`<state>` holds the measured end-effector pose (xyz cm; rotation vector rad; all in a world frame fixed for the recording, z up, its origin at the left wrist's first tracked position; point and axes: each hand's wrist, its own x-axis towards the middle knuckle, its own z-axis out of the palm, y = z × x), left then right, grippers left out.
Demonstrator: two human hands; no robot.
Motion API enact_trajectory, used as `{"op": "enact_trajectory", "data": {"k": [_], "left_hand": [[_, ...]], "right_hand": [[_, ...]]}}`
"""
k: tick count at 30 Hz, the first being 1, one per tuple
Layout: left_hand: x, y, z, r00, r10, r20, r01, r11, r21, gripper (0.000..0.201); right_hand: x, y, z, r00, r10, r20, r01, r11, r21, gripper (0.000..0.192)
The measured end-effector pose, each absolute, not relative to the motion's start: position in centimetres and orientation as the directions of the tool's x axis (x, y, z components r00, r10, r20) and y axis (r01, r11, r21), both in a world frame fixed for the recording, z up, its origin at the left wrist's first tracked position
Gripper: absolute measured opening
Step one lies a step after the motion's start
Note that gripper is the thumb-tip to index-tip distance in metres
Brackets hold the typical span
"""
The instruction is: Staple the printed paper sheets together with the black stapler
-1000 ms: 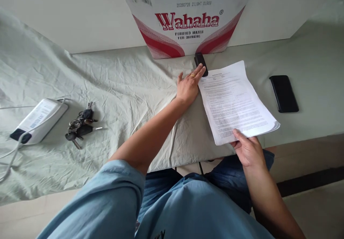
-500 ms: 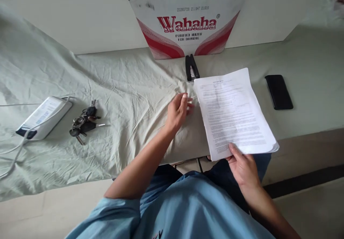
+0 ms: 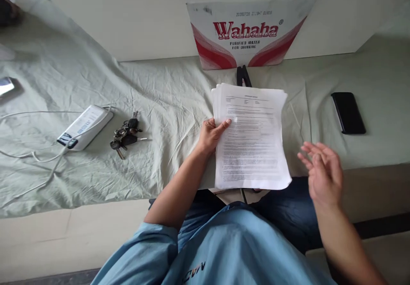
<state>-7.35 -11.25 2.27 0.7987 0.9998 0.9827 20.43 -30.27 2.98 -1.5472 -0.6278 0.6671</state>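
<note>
I had the left hand (image 3: pixel 209 136) clamped on the left edge of the stack of papers (image 3: pixel 251 137), thumb lying across the top sheet and the fingers hidden beneath. The stack sat roughly square to me on the pale green sheet (image 3: pixel 160 105), its near edge hanging out past the table edge above my lap, its far edge just short of the black stapler (image 3: pixel 243 75), which lay against the foot of the Wahaha carton (image 3: pixel 250 24). The sheets were slightly fanned at the top left corner.

The right hand (image 3: pixel 322 171) hung free off the stack's right side, fingers spread and slack, gripping nothing, a clear gap between it and the paper's right edge. Beyond it, the black phone (image 3: pixel 348 113) lay flat, well apart from the stack, so the cloth between stood bare.

To the left, wrinkled cloth ran unbroken as far as the bunch of keys (image 3: pixel 125 134), with the white power bank (image 3: pixel 85 127) and its cable just beside them.
</note>
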Motion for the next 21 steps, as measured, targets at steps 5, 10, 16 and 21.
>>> {"op": "enact_trajectory", "data": {"k": [5, 10, 16, 21], "left_hand": [[-7.4, -11.5, 1.9, 0.286, 0.905, -0.315, -0.328, 0.401, 0.855, 0.056], [-7.5, -10.7, 1.4, 0.297, 0.902, -0.312, -0.430, 0.418, 0.800, 0.058], [-7.6, -8.5, 1.7, 0.267, 0.876, -0.401, -0.474, 0.482, 0.737, 0.024], [-7.7, -8.1, 1.3, 0.373, 0.855, -0.360, -0.535, 0.515, 0.670, 0.018]], "right_hand": [[22.9, -22.4, 2.8, 0.507, 0.860, 0.058, 0.070, 0.026, -0.997, 0.079], [20.6, -17.5, 0.3, 0.487, 0.870, 0.082, 0.109, 0.033, -0.993, 0.072], [21.2, -16.9, -0.9, 0.639, 0.760, 0.122, 0.116, 0.061, -0.991, 0.056], [22.1, -16.5, -1.4, 0.630, 0.764, 0.143, 0.057, 0.138, -0.989, 0.051]]}}
